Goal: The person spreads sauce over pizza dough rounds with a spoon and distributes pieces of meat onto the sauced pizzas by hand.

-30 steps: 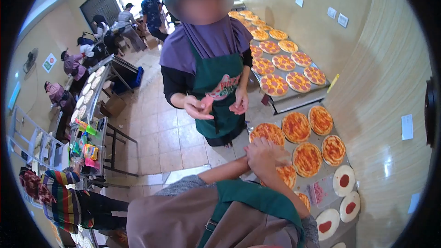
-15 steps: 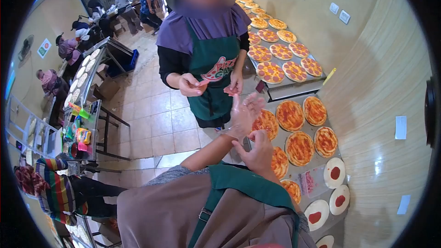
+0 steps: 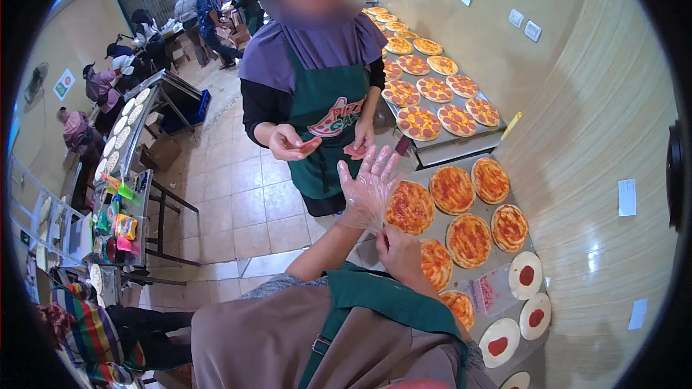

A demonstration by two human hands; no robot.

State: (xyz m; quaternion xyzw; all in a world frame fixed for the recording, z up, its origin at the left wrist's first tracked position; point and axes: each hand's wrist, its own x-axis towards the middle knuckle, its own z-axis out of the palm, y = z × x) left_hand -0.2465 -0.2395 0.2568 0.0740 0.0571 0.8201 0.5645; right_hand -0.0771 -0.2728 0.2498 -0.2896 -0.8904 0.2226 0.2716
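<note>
A clear disposable plastic glove (image 3: pixel 376 210) covers my left hand (image 3: pixel 366 181), which is raised with its fingers spread. My bare right hand (image 3: pixel 400 252) pinches the glove's loose cuff near the left wrist. Just beyond my left hand, a co-worker in a green apron (image 3: pixel 328 126) holds a thin pink slice (image 3: pixel 310 145) in one hand and pink slices (image 3: pixel 355 151) in the other. To the right of my hands, pizza bases with red sauce (image 3: pixel 409 207) lie on a metal table.
Topped pizzas (image 3: pixel 435 89) cover a farther table along the wall. Near me on the right are a clear container of pink bits (image 3: pixel 490 293) and pale dough rounds (image 3: pixel 499 342) with sauce dabs. On the left stand a table with bottles (image 3: pixel 124 227) and several people.
My right hand has closed on the glove's cuff and pulls it out from the wrist. My left hand has turned more upright, with its fingers spread. The co-worker's hands have shifted slightly left.
</note>
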